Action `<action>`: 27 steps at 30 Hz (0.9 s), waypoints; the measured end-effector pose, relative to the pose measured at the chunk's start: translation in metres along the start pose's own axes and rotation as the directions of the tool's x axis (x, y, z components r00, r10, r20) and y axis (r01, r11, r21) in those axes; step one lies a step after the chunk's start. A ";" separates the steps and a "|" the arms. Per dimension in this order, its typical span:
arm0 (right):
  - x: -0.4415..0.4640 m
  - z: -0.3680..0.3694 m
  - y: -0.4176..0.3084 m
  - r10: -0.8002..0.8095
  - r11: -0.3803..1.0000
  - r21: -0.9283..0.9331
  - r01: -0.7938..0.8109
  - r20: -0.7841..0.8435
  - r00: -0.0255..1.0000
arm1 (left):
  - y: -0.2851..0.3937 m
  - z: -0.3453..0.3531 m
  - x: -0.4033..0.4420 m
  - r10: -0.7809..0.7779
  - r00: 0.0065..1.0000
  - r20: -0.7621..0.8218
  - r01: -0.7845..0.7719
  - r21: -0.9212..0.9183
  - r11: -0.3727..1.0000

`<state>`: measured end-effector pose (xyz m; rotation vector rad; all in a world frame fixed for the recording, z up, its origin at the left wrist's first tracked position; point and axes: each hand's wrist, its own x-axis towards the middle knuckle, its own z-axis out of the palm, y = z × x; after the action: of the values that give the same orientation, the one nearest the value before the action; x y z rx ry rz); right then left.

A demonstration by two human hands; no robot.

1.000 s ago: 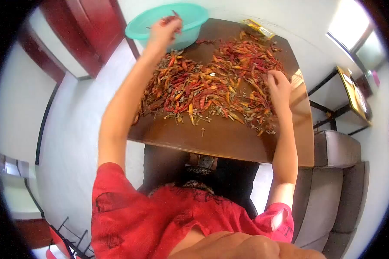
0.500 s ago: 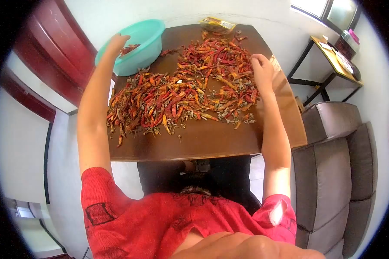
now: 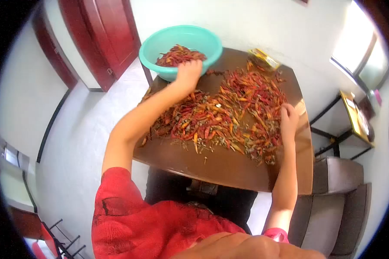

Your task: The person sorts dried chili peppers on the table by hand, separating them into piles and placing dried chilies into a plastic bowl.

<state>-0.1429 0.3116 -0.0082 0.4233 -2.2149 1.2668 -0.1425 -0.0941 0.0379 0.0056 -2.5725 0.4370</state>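
Dried red and orange chillies [image 3: 203,118] lie spread in a wide pile across the brown table [image 3: 229,170]. At the table's far left corner is a turquoise basin [image 3: 214,47] with a heap of dark red chillies [image 3: 179,56] inside. My left hand [image 3: 189,74] is at the basin's near rim, back upward, its fingers curled; what they hold, if anything, is hidden. Beside the pile's right edge, my right hand [image 3: 289,114] has its fingers bent and close together, and I cannot make out anything in them.
A yellow packet [image 3: 263,59] lies at the table's far edge by the wall. To the right stand a grey sofa [image 3: 328,211] and a small side table [image 3: 354,114] with things on it. A red door [image 3: 112,34] is at the back left.
My left hand has come back from over the basin to its near rim, and the chillies inside now show. My right hand stays by the pile's right edge. The view has shifted.
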 end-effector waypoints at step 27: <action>-0.006 0.007 -0.010 0.061 0.998 0.021 -0.062 0.046 0.997 | -0.029 -0.002 -0.057 0.222 0.925 -0.307 -0.286 -0.182 0.941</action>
<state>-0.1351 0.3004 -0.0074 0.3984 -2.2692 1.3279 -0.0901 -0.1260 0.0197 -0.4474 -2.3287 0.2183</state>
